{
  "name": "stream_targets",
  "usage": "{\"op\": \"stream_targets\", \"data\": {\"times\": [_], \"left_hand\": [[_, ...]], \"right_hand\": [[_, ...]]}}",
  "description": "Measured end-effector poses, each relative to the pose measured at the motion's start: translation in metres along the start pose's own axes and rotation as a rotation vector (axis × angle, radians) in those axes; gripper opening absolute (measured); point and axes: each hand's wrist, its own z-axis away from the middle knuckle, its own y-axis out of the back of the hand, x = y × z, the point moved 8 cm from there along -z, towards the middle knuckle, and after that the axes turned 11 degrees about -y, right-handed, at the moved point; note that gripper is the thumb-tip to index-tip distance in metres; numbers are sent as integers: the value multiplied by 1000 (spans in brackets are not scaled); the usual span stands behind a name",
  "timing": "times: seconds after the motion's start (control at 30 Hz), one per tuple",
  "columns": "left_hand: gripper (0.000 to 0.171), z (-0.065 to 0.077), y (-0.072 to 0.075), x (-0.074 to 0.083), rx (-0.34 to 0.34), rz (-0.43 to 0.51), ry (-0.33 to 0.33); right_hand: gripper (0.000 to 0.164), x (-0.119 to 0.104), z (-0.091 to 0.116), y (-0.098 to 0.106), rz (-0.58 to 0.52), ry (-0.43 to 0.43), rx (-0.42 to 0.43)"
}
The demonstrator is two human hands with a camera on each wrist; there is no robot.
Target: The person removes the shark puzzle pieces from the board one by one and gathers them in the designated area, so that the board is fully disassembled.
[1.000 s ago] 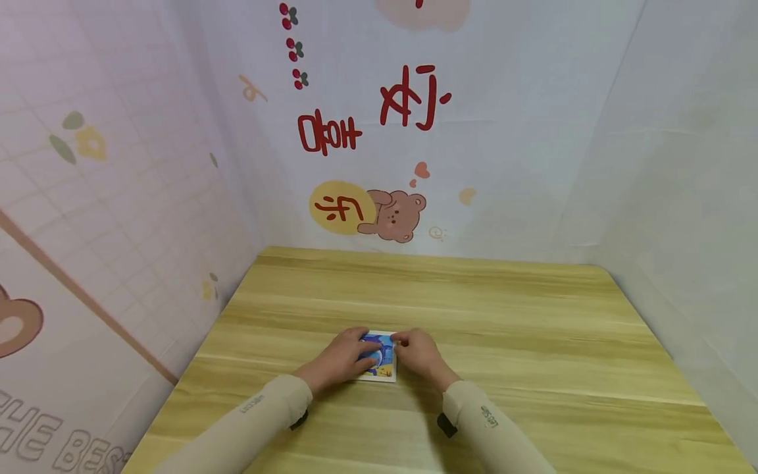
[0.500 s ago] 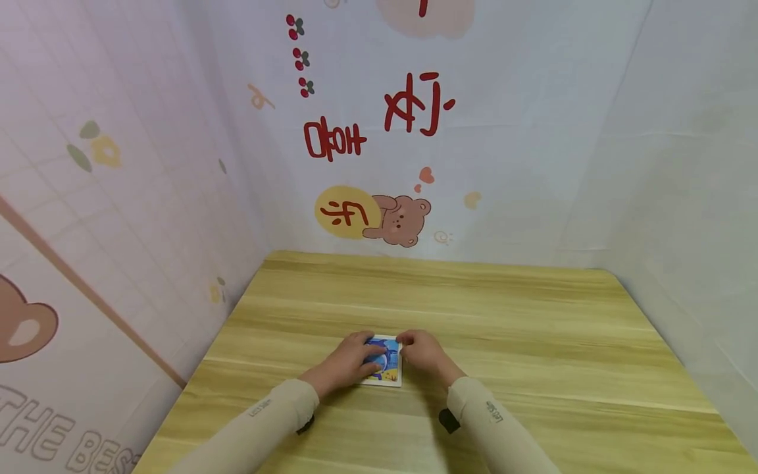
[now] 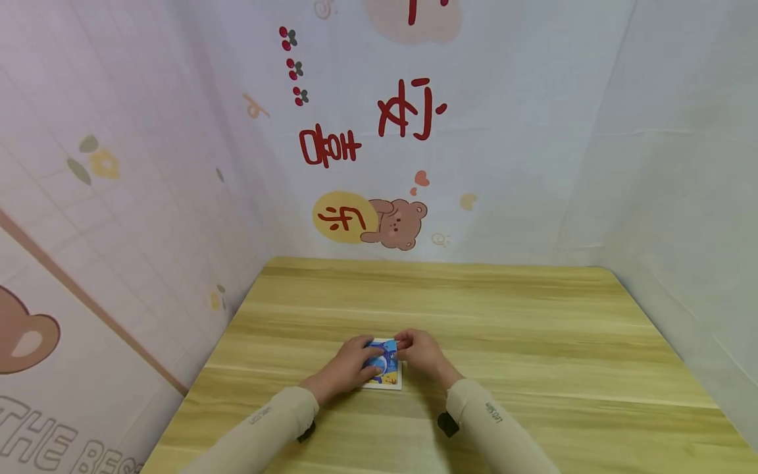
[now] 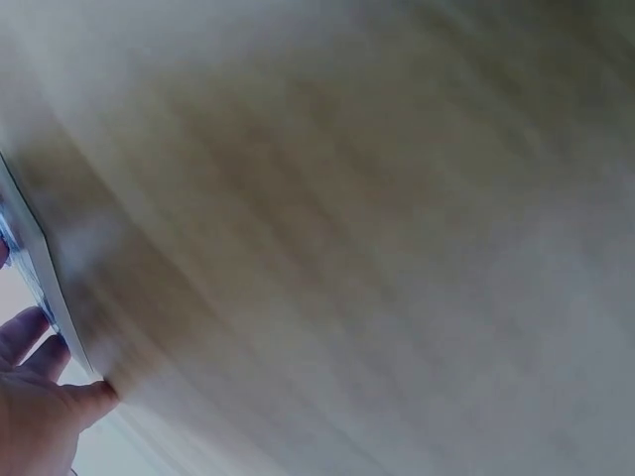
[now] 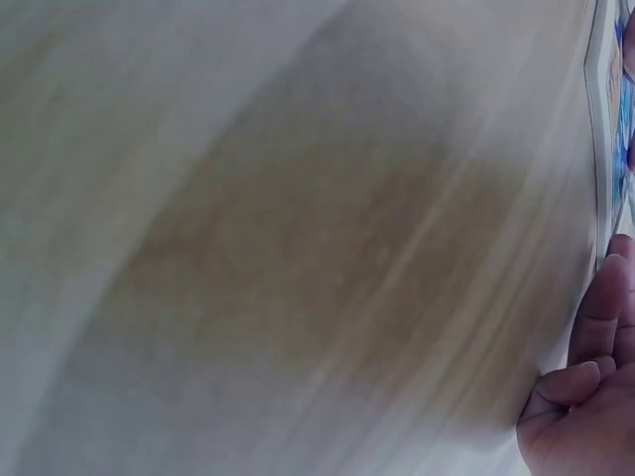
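Head view: fairly bright, even, soft light from a source that cannot be told. The left wall [image 3: 148,217] has a pinkish tint; the right wall [image 3: 669,164] looks greyer. The desk [image 3: 533,329] carries a mild sheen near the lower edge, with faint, soft shadows by the sleeves [image 3: 500,421]. Wall lettering is crisp; fine detail on the picture card [image 3: 387,368] is soft. Both wrist views: dimmer and hazy, wood grain smeared, the left hand [image 4: 35,416] and right hand [image 5: 595,397] clearer at the frame edges, white glare beside the left.
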Motion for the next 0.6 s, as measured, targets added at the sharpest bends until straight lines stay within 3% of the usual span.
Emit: {"op": "stream_targets", "data": {"times": [0.3, 0.5, 0.6], "left_hand": [[51, -4, -2, 1, 34, 21, 27], [51, -1, -2, -1, 57, -21, 42], [53, 2, -2, -2, 71, -33, 83]], "right_hand": [[28, -1, 4, 8, 79, 50, 62], [24, -2, 8, 10, 37, 65, 59], [24, -2, 9, 11, -4, 63, 44]]}}
